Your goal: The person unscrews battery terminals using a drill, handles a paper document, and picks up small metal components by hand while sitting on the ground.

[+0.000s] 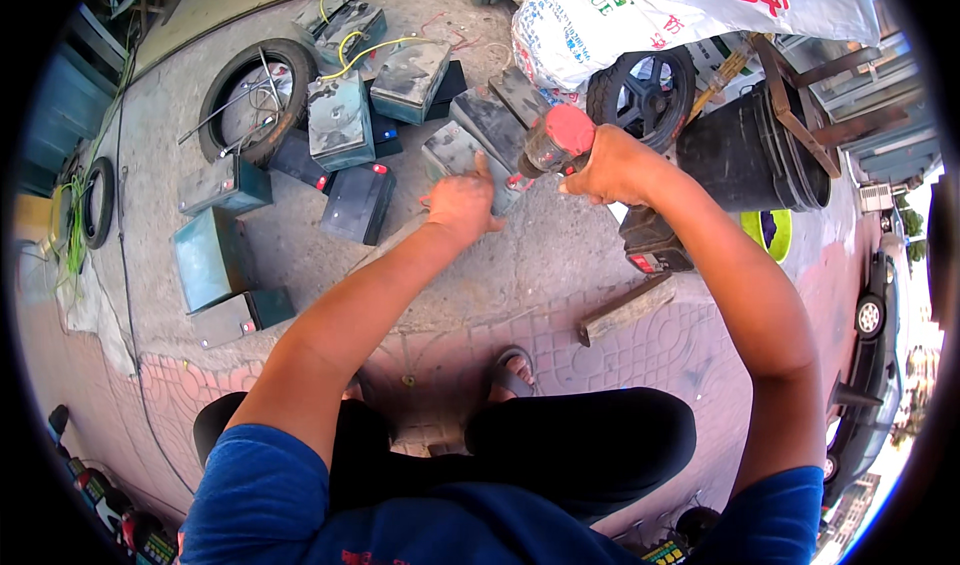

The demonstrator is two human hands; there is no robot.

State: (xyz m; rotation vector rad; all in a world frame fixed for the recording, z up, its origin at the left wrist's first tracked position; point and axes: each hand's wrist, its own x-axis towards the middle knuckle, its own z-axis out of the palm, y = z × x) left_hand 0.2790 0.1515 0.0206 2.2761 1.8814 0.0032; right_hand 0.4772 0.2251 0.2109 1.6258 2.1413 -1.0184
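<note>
My right hand is wrapped round a cordless drill with a red rear end and a dark body. Its front end points left and down, close to the near end of a dusty grey battery. That battery lies on the concrete, and my left hand grips it from above with its fingers spread along the sides. Whether the drill's tip touches the battery cannot be made out. Just beyond stand more dusty batteries. To the left, a dark battery with red terminal caps lies on its side.
Several batteries are scattered at left, some with yellow wires. A tyre holds metal rods. A wheel, a white sack and a black bucket stand at right. A wood block and dark case lie nearer.
</note>
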